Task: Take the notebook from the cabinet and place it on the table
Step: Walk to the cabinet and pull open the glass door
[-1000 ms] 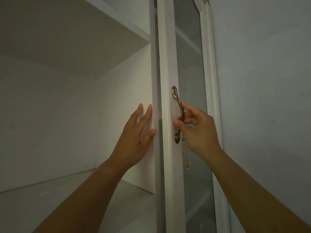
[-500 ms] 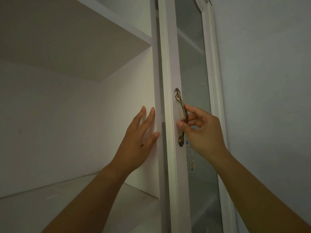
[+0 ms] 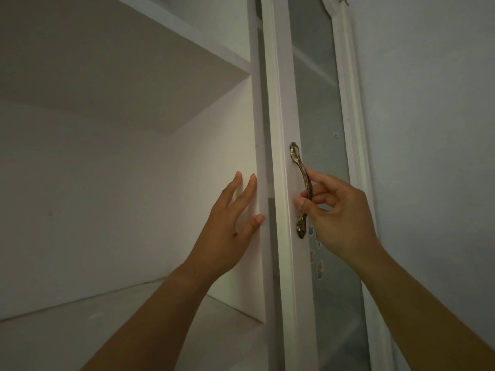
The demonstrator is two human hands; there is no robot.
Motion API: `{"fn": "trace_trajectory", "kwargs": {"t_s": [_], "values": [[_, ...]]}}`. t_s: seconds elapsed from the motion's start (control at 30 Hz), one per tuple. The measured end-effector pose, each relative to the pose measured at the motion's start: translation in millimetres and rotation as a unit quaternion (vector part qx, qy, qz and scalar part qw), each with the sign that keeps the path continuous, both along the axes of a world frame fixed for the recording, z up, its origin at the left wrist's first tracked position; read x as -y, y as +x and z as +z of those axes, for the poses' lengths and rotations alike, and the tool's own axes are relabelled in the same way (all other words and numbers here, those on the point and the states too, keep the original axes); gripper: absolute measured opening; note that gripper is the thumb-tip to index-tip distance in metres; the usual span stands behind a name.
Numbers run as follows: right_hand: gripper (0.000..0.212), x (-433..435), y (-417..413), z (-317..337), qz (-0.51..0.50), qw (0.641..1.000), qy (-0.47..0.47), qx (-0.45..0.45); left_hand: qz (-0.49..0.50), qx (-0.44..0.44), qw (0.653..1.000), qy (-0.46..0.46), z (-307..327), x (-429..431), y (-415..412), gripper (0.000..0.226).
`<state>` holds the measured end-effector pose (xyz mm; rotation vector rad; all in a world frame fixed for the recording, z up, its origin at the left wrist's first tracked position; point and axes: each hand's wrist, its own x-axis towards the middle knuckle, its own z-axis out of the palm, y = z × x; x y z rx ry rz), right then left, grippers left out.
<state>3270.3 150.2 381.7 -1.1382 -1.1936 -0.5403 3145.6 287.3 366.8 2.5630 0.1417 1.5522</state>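
A white cabinet (image 3: 134, 170) fills the left of the view, its open compartment showing bare shelves. No notebook is in sight. My right hand (image 3: 340, 212) grips the brass door handle (image 3: 301, 188) on the white-framed glass door (image 3: 318, 108), thumb in front and fingers hooked behind. My left hand (image 3: 230, 231) lies flat with fingers spread against the cabinet's inner side panel, just left of the door's edge, holding nothing.
A pale wall (image 3: 434, 129) runs along the right of the door. Small stickers (image 3: 317, 253) dot the lower glass pane. An upper shelf (image 3: 150, 49) and a lower shelf (image 3: 80, 325) bound the compartment.
The view has drifted a little, so hands and handle sit lower and further right in the frame. My grip on the handle and my left palm on the panel are unchanged.
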Motion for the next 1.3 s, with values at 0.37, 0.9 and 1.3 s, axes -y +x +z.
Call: {"fn": "trace_trajectory", "kwargs": {"t_s": [0.37, 0.9, 1.3], "values": [[0.045, 29, 7, 0, -0.003, 1.000, 0.015, 0.001, 0.013, 0.005, 1.000, -0.001, 0, 2, 2, 0.057], [0.044, 50, 10, 0, 0.002, 1.000, -0.020, 0.002, 0.018, 0.060, 0.998, -0.012, 5, 21, -2, 0.057], [0.043, 60, 12, -2, -0.006, 1.000, -0.003, -0.027, -0.045, 0.043, 0.996, 0.061, 23, 70, 12, 0.051]]}}
